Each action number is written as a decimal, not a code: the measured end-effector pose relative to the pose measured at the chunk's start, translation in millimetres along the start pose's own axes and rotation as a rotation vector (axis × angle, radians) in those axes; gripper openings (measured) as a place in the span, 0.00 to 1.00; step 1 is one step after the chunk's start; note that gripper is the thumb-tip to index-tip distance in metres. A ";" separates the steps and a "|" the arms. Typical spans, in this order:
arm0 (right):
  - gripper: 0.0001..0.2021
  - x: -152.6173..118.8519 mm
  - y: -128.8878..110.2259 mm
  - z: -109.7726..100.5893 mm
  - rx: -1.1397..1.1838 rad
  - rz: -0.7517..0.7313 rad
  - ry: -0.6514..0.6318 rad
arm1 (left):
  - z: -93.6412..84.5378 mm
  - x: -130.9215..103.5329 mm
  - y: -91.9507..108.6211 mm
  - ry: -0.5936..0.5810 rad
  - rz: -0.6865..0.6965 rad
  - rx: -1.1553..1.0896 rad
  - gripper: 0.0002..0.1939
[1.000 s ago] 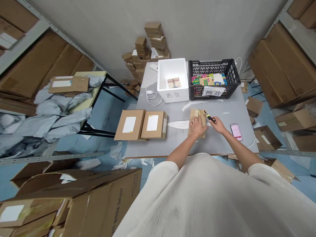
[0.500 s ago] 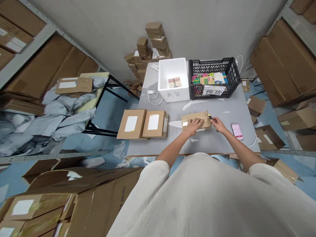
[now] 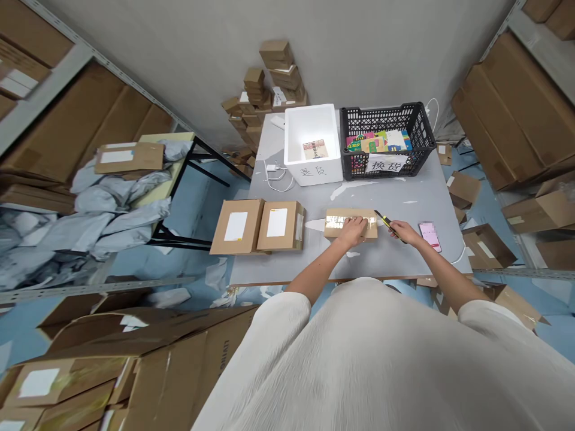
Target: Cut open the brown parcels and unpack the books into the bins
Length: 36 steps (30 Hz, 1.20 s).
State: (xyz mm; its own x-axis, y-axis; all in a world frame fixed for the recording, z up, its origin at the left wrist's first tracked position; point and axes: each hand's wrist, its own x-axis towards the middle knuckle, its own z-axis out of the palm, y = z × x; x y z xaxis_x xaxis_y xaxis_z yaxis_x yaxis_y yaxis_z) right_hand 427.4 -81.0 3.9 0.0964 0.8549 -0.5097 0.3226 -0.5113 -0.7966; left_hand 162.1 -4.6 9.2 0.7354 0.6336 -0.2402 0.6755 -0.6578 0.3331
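On the grey table a cardboard box (image 3: pixel 335 224) lies flat, with shiny clear tape along its top. My left hand (image 3: pixel 354 231) grips it from the near side, fingers bent over the tape. Just right of the box, my right hand (image 3: pixel 403 231) is closed around a yellow and black utility knife (image 3: pixel 387 222). The knife's tip points up and left, close to the box's right end; whether it touches cannot be made out.
Two labelled cardboard boxes (image 3: pixel 281 226) sit left on the table. Behind are a white foam bin (image 3: pixel 314 172) holding a booklet and a black crate (image 3: pixel 389 170) of colourful books. A phone (image 3: pixel 430 237) lies right. A large open carton (image 3: pixel 193 365) stands front left.
The box has turned squarer to the table edge. My left fingers have drawn closer together. My right hand with the knife has shifted slightly right, away from the box's end.
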 end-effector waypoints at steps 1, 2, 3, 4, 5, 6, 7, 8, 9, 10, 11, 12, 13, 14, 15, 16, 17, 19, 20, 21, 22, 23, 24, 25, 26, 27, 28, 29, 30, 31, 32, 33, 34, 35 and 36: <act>0.18 -1.0 2.2 -5.7 -0.035 -0.008 0.001 | 0.0 2.2 -0.4 -0.004 -0.004 0.001 0.33; 0.18 -2.2 4.1 -11.5 -0.063 -0.020 -0.005 | 0.3 3.8 -0.5 -0.007 -0.005 0.005 0.33; 0.17 -3.6 5.7 -17.2 -0.086 -0.033 -0.017 | 0.9 4.8 -0.5 -0.010 -0.006 0.011 0.32; 0.17 -4.9 6.7 -22.6 -0.109 -0.046 -0.033 | 1.7 5.2 -0.2 -0.011 -0.007 0.017 0.32; 0.16 -6.0 7.2 -27.7 -0.133 -0.057 -0.048 | 2.7 5.2 0.1 -0.011 -0.009 0.022 0.31; 0.16 -6.5 7.3 -32.5 -0.157 -0.069 -0.060 | 3.7 4.9 0.4 -0.009 -0.012 0.023 0.31; 0.16 -6.3 6.8 -36.8 -0.186 -0.087 -0.073 | 4.7 4.6 0.7 -0.004 -0.015 0.020 0.31; 0.15 -5.2 6.0 -40.7 -0.223 -0.112 -0.085 | 5.6 4.3 0.9 0.004 -0.018 0.015 0.31; 0.14 -3.4 4.9 -44.1 -0.273 -0.142 -0.095 | 6.3 4.1 1.0 0.012 -0.020 0.010 0.31; 0.14 -0.7 3.5 -47.0 -0.338 -0.174 -0.099 | 6.9 3.9 0.9 0.019 -0.020 0.009 0.32; 0.14 2.7 2.0 -49.2 -0.417 -0.206 -0.095 | 7.3 3.8 0.8 0.023 -0.018 0.010 0.32; 0.14 6.5 0.2 -50.8 -0.501 -0.238 -0.085 | 7.7 3.8 0.6 0.025 -0.016 0.015 0.32; 0.15 10.5 -1.7 -51.7 -0.584 -0.273 -0.071 | 7.9 3.7 0.5 0.026 -0.013 0.021 0.32; 0.16 14.6 -3.9 -51.9 -0.656 -0.312 -0.055 | 8.1 3.6 0.3 0.026 -0.013 0.026 0.32; 0.16 18.5 -6.4 -51.3 -0.716 -0.353 -0.042 | 8.3 3.4 0.1 0.027 -0.013 0.025 0.32; 0.17 22.0 -9.2 -50.0 -0.766 -0.392 -0.036 | 8.5 3.2 0.0 0.029 -0.015 0.020 0.32; 0.17 25.1 -12.3 -48.2 -0.812 -0.427 -0.036 | 8.6 3.1 -0.1 0.032 -0.016 0.013 0.32; 0.19 29.8 -18.7 -43.5 -0.893 -0.483 -0.036 | 8.8 2.7 -0.1 0.038 -0.016 0.006 0.32; 0.19 31.5 -21.5 -41.2 -0.923 -0.503 -0.033 | 8.8 2.6 -0.2 0.040 -0.014 0.010 0.32; 0.19 32.8 -23.7 -39.1 -0.941 -0.516 -0.030 | 8.8 2.4 -0.2 0.040 -0.012 0.017 0.32; 0.19 33.7 -25.2 -37.6 -0.945 -0.523 -0.030 | 8.7 2.3 -0.2 0.040 -0.010 0.025 0.32; 0.18 34.4 -25.7 -36.7 -0.935 -0.520 -0.034 | 8.6 2.2 -0.3 0.039 -0.009 0.030 0.32; 0.18 34.9 -25.3 -36.3 -0.914 -0.508 -0.045 | 8.4 2.1 -0.4 0.040 -0.009 0.030 0.32; 0.18 35.3 -23.9 -36.5 -0.885 -0.487 -0.061 | 8.1 1.9 -0.5 0.041 -0.010 0.027 0.32; 0.17 35.4 -21.7 -37.0 -0.851 -0.461 -0.079 | 7.7 1.8 -0.6 0.042 -0.013 0.022 0.32; 0.17 35.3 -18.8 -37.8 -0.811 -0.431 -0.097 | 7.2 1.6 -0.7 0.039 -0.016 0.019 0.31; 0.17 35.0 -15.4 -38.5 -0.768 -0.403 -0.112 | 6.6 1.4 -0.7 0.035 -0.020 0.017 0.31; 0.16 34.4 -11.6 -39.2 -0.723 -0.377 -0.124 | 5.9 1.1 -0.7 0.029 -0.023 0.018 0.31; 0.16 33.5 -7.6 -39.8 -0.677 -0.354 -0.132 | 5.1 0.8 -0.6 0.023 -0.025 0.019 0.32; 0.16 32.2 -3.5 -40.4 -0.632 -0.333 -0.137 | 4.4 0.4 -0.5 0.018 -0.025 0.020 0.32; 0.16 30.5 0.7 -40.9 -0.591 -0.315 -0.141 | 3.6 0.0 -0.4 0.014 -0.024 0.022 0.32; 0.16 28.6 5.0 -41.4 -0.555 -0.298 -0.143 | 3.0 -0.4 -0.3 0.012 -0.022 0.024 0.32; 0.16 26.5 9.3 -41.9 -0.527 -0.285 -0.142 | 2.6 -0.8 -0.3 0.011 -0.021 0.025 0.32; 0.17 24.4 13.4 -42.5 -0.507 -0.275 -0.140 | 2.3 -1.1 -0.3 0.010 -0.021 0.024 0.32; 0.17 22.6 17.3 -43.0 -0.494 -0.269 -0.134 | 2.2 -1.2 -0.4 0.011 -0.019 0.022 0.31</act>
State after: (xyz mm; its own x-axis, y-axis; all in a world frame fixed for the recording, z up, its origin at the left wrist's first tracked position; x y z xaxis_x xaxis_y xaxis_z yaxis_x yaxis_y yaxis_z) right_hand 475.6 -66.7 -7.4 -0.1597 0.9141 -0.3728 0.7239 -0.1483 -0.6738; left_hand 161.0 -6.0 7.4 0.7217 0.6506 -0.2362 0.6906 -0.6543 0.3081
